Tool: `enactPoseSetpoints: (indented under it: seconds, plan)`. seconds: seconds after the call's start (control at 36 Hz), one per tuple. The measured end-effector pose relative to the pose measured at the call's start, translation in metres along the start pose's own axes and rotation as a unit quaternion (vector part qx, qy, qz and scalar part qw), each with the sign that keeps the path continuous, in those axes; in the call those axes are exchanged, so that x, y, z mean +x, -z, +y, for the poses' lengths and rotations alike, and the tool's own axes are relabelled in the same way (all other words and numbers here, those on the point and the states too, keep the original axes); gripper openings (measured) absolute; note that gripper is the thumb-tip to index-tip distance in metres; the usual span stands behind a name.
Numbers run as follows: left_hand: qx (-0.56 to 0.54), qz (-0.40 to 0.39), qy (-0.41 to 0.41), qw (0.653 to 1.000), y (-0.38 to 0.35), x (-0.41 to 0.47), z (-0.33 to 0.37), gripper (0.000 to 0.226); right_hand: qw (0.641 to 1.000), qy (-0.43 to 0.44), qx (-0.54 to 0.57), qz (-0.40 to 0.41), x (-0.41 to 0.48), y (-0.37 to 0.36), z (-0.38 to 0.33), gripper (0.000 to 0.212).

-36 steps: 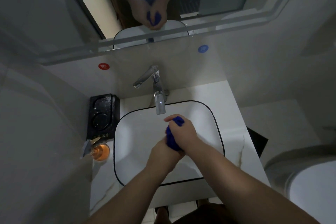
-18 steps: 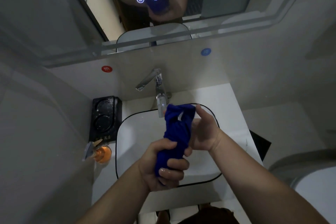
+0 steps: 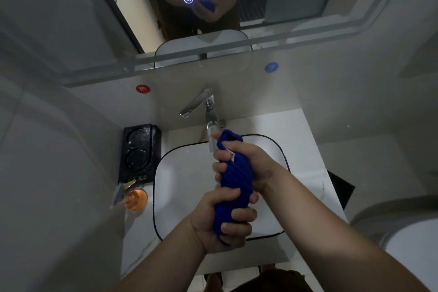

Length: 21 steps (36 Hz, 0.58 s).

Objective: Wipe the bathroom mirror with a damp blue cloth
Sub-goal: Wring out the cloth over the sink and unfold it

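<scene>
You are gripping the cloth (image 3: 235, 174) over the sink's (image 3: 180, 180) middle, left hand (image 3: 220, 224) wrapping its near end and right hand (image 3: 252, 163) wrapping its far end. It is looking soft, limp and probably wet-heavy, so take it bunched.

Cloth (image 3: 235, 178) over basin (image 3: 184, 187); tap (image 3: 208, 111) behind (mirror (image 3: 71, 19) above).
</scene>
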<state>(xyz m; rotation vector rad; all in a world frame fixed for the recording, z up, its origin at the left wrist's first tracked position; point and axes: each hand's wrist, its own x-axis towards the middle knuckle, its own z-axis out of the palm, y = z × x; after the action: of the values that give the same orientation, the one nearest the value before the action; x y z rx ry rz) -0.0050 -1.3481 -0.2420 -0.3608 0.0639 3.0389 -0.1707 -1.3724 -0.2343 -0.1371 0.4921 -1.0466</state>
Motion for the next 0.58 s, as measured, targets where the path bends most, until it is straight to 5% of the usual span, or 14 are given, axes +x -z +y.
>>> enactPoseSetpoints:
  seconds: [0.08, 0.22, 0.33, 0.58]
  plan:
    - [0.045, 0.065, 0.002, 0.997, -0.001, -0.003, 0.001, 0.024, 0.998, -0.026, -0.055, -0.006, -0.005, -0.002, -0.005, 0.017]
    - [0.177, 0.066, 0.009, 0.982, -0.016, 0.004, -0.001, 0.028, 0.992, -0.037, -0.103, -0.069, -0.026, -0.021, -0.025, 0.062]
    - [0.173, 0.067, 0.024, 0.982, -0.024, 0.009, 0.006, 0.023, 0.985, -0.027, -0.159, 0.056, -0.034, -0.038, -0.037, 0.056]
    - [0.305, 0.298, 0.015, 0.905, -0.023, 0.008, 0.007, 0.038, 0.943, -0.041, -0.255, 0.21, -0.019, -0.03, -0.016, 0.045]
